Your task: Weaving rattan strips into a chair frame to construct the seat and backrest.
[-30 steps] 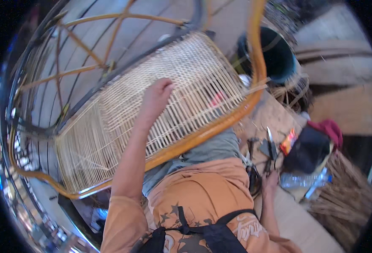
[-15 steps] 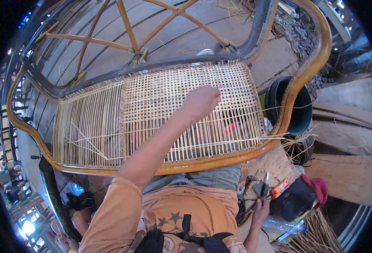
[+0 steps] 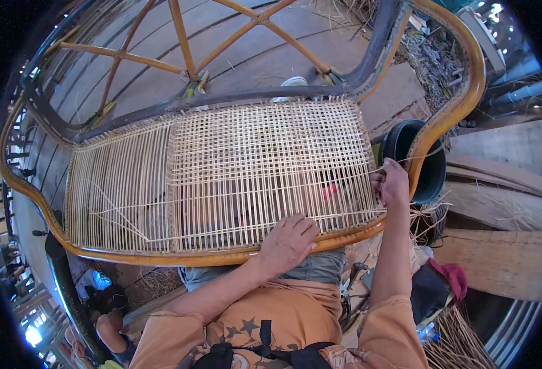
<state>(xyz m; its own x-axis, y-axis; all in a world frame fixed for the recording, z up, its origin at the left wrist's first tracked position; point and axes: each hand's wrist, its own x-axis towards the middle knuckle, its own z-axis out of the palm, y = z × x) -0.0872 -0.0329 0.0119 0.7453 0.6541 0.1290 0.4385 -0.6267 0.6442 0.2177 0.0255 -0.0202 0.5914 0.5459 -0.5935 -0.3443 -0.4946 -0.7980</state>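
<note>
A cane-woven seat panel [image 3: 271,141] is stretched inside a bent rattan furniture frame [image 3: 117,257] across my lap. Strands cross in a close grid in its upper right part; its left section has mostly lengthwise strands. My left hand [image 3: 288,241] lies with fingers stretched over the panel's near edge, beside the front rail. At the panel's right edge my right hand [image 3: 392,182] is closed in a pinch on a thin cane strand [image 3: 427,158], which runs out to the right past the frame. Its fingertips are partly hidden.
A dark bucket [image 3: 429,175] stands behind the frame's right curve. Wooden boards [image 3: 498,261] lie at the right, near a black bag with a red cloth [image 3: 449,277] and a bundle of cane [image 3: 458,338]. Tools [image 3: 348,289] rest by my right leg. Another person's leg [image 3: 111,329] shows lower left.
My left hand has come down from the middle of the weave to the near edge. My right hand has risen from the tools beside me to the panel's right edge.
</note>
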